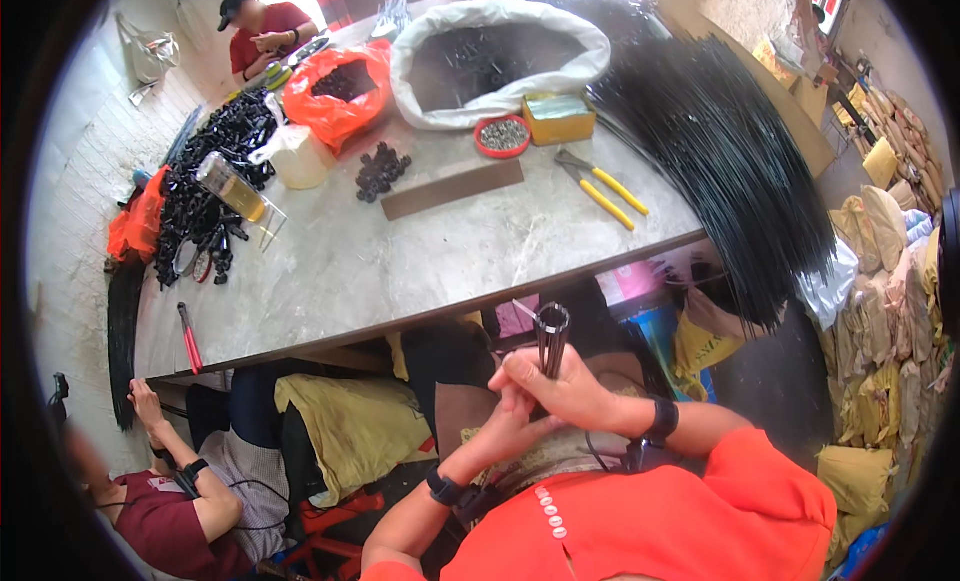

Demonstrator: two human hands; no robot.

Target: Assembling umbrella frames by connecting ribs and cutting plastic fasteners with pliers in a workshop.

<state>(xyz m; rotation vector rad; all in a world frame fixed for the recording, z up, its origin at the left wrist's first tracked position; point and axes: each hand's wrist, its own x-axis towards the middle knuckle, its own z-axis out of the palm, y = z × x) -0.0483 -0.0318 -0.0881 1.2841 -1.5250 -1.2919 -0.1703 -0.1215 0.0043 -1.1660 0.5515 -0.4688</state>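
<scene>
Both hands meet below the table edge, right hand with fingers wrapped round a small upright bundle of thin dark rods, left hand cupping underneath, while the huge sheaf of black rods on the table suggests plenty left.

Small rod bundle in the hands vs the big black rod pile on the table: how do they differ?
The small rod bundle is short, thin and upright, gripped by both the right hand and the left hand below the table's edge. The big rod pile is long, thick, lying flat and overhanging the table. Both are dark, thin rods.
</scene>
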